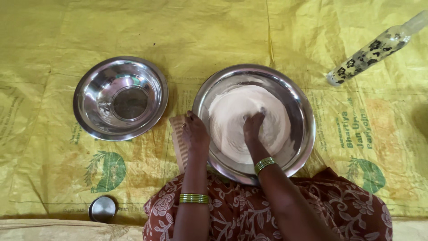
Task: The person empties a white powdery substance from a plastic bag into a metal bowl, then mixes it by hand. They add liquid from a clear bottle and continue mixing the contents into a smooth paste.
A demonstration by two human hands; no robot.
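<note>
Flour (236,111) could spill over the bowl (303,111): right hand (253,127) digs in, fingers bunched; left hand (195,134) clasps the rim.

A yellow woven sheet (214,31) is covering the floor. Lying on it: an empty steel bowl (120,98) left of centre, a wide steel basin (299,111) (holding flour) mid-sheet, a patterned bottle (372,51) toward the far right corner, a small steel lid (102,209) by the near edge.

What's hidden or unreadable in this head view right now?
- Right hand fingertips: buried in the flour.
- Wooden board: mostly covered by the left hand and big bowl.
- Bottle: its top is cut off by the frame's right edge.
</note>
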